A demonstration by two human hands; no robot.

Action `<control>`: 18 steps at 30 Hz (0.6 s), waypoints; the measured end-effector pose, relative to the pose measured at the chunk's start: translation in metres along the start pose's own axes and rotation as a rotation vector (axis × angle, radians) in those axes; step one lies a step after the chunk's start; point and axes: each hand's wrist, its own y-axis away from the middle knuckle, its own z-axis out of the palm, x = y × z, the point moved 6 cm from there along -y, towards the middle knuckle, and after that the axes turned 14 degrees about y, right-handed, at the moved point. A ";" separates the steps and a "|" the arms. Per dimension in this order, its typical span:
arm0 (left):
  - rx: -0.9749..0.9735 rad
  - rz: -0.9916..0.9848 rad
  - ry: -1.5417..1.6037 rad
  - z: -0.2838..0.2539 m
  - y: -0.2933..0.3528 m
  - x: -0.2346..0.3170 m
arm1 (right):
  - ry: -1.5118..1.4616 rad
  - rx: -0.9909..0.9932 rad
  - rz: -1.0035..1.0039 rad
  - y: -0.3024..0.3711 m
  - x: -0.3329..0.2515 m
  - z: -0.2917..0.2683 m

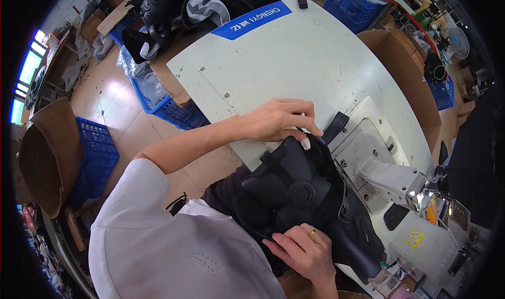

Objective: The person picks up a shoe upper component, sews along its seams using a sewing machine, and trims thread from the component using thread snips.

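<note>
A black padded piece (281, 167) with a raised round disc on its face lies over my lap and the near edge of the white table (315, 62). My left hand (284, 121) is closed on its far edge, thumb and fingers pinched together; the thumb tip has a white wrap. At the near edge, my right hand (305, 249) is closed too, its fingers curled on the black material. A ring is on one finger. Beside my left hand a short black strap (336, 128) sticks up. The undersides of both grips are hidden.
An industrial sewing machine (389, 175) stands close on the right. Cardboard (402, 78) curves along the table's right side. Blue crates (171, 109) stand beyond the left edge, with another blue crate (97, 151) farther left. Black and grey goods (184, 15) are heaped at the back.
</note>
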 end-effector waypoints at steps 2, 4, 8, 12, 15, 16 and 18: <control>-0.048 -0.054 -0.096 0.003 -0.004 0.003 | -0.005 -0.047 0.014 0.005 0.003 0.006; 0.079 -0.078 -0.058 -0.012 -0.013 0.010 | 0.015 0.011 0.006 0.005 0.001 0.004; 0.099 -0.151 0.047 -0.027 -0.023 0.042 | 0.405 0.197 -0.060 -0.005 -0.020 -0.024; -0.178 -0.072 0.046 -0.002 -0.020 0.090 | 0.868 0.498 -0.197 0.008 -0.034 -0.092; -0.353 -0.059 -0.041 0.017 -0.021 0.105 | 1.016 0.572 0.554 0.035 -0.009 -0.108; -0.375 -0.042 -0.057 0.021 -0.023 0.107 | 1.022 0.574 0.554 0.041 -0.009 -0.100; -0.413 -0.036 -0.095 0.029 -0.029 0.108 | 0.355 0.760 0.766 0.065 0.016 -0.080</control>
